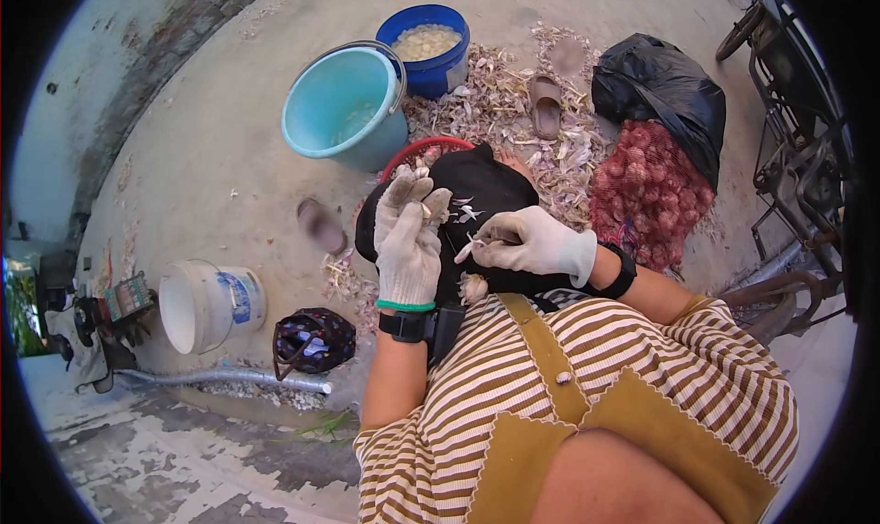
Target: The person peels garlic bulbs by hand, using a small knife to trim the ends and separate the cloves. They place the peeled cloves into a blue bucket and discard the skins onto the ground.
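My left hand, in a pale glove with a green cuff, is raised over my lap, its fingers curled around a small garlic clove. To its right, my right hand, gloved too, pinches a pale strip of garlic skin. Below and between the hands, a garlic bulb rests on the black cloth over my lap. A few bits of skin lie on that cloth. Partly hidden behind the cloth is a red basket with garlic in it.
A light blue bucket and a dark blue bucket of peeled cloves stand ahead. Garlic skins litter the floor. At right are a red net bag of garlic and a black plastic bag; at left, a white bucket.
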### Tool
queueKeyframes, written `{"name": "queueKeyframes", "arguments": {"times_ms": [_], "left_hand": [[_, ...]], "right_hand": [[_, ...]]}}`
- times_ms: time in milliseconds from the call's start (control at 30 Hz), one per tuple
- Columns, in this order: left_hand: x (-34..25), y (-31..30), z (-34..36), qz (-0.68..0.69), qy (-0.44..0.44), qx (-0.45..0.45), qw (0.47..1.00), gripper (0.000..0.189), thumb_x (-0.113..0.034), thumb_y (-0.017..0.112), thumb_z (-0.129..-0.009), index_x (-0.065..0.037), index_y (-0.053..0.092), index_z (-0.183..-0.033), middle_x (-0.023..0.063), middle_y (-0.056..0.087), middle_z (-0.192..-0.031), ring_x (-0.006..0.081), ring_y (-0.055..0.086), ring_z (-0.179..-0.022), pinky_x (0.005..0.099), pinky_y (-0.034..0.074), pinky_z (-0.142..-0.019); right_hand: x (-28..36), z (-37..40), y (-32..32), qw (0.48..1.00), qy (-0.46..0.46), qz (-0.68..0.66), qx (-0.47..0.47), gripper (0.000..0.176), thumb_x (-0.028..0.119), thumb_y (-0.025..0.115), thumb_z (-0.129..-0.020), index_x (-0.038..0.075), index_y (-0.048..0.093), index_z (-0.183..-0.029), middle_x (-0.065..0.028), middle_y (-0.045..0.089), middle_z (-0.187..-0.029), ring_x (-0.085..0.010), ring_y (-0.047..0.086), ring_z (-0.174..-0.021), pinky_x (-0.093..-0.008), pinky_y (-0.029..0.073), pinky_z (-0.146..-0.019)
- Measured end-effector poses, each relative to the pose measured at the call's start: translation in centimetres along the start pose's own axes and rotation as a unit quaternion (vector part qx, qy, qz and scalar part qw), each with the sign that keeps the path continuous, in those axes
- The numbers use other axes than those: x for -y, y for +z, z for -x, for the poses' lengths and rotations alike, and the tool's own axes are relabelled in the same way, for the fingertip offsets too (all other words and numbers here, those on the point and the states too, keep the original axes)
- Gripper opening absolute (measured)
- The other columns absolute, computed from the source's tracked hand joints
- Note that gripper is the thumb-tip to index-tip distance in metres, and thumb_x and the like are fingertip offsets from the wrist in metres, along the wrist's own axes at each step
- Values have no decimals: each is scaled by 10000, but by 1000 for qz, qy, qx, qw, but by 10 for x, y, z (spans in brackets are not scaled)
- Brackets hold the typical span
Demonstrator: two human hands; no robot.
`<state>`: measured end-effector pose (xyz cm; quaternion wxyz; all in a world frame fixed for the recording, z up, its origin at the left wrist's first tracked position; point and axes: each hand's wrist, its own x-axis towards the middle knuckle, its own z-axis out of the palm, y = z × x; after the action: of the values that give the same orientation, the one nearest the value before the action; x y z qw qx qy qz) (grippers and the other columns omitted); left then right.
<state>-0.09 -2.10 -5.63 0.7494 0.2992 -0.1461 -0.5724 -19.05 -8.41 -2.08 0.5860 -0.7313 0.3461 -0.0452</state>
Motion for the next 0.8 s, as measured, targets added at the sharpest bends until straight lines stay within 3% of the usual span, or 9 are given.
{"name": "queueKeyframes", "arguments": {"times_ms": [33, 133, 300, 333, 467, 567, 633, 667, 800], "left_hand": [[-3, 7, 3, -24, -1, -30, 999, 335, 38, 460, -929, -39, 491, -1253, 135, 591, -1162, 249, 609, -1065, 348, 519, -921], [6, 21, 4, -16, 31, -23, 999, 381, 25, 477, -929, -58, 445, -1300, 127, 589, -1168, 254, 593, -1091, 326, 478, -968], [12, 39, 8, -66, 68, -76, 993, 500, 22, 448, -933, -49, 319, -1411, 158, 535, -1250, 249, 527, -1183, 355, 418, -1031], [15, 38, 8, -114, 90, -79, 986, 478, 1, 426, -960, -7, 282, -1416, 209, 506, -1303, 259, 499, -1220, 353, 405, -1046], [14, 43, 9, -160, 102, -67, 980, 466, -33, 418, -979, -5, 282, -1424, 199, 500, -1315, 247, 486, -1235, 349, 387, -1061], [5, 40, 10, -139, 69, -64, 986, 414, -77, 421, -996, 6, 351, -1395, 177, 529, -1279, 225, 553, -1158, 328, 443, -994], [-4, 31, 13, -236, 10, -57, 970, 364, -113, 429, -1006, 11, 431, -1349, 140, 577, -1211, 180, 623, -1025, 269, 500, -852], [-8, 29, 14, -235, 11, -57, 970, 364, -113, 429, -1006, 11, 431, -1349, 140, 577, -1211, 180, 623, -1025, 269, 500, -852], [-20, 31, 22, -416, -34, -3, 909, 265, -93, 541, -942, 30, 605, -1168, 73, 669, -926, 91, 606, -680, 233, 511, -618]], "right_hand": [[-2, -9, 4, 980, -9, -178, -93, 314, 316, 697, -866, 15, 644, -938, -21, 607, -700, -62, 561, -628, -233, 458, -545], [16, -18, -4, 952, 81, -284, -83, 239, 278, 683, -895, 62, 604, -960, 66, 493, -628, -6, 371, -430, -180, 249, -375], [19, -39, 16, 945, 54, -312, -85, 246, 287, 673, -904, 60, 595, -961, 63, 497, -636, -12, 382, -437, -189, 247, -373], [18, -41, 16, 936, 56, -341, -67, 240, 285, 665, -910, 60, 592, -953, 60, 500, -635, -12, 381, -433, -189, 242, -370], [11, -45, 13, 912, 34, -406, -41, 221, 274, 636, -927, 57, 593, -908, 45, 512, -627, -19, 380, -416, -191, 231, -360], [15, -41, 0, 903, 22, -428, -36, 216, 261, 630, -927, 49, 607, -890, 43, 510, -627, -21, 384, -420, -188, 235, -365], [15, -42, -6, 934, 12, -357, -23, 196, 249, 613, -936, 64, 608, -870, 63, 470, -587, -25, 362, -417, -203, 221, -373], [17, -39, -9, 947, 6, -322, -21, 195, 243, 623, -930, 58, 615, -869, 59, 481, -591, -26, 371, -419, -204, 226, -376], [21, -39, -10, 971, -6, -238, -1, 189, 233, 632, -925, 59, 618, -851, 56, 482, -572, -24, 378, -419, -203, 236, -377]]}}
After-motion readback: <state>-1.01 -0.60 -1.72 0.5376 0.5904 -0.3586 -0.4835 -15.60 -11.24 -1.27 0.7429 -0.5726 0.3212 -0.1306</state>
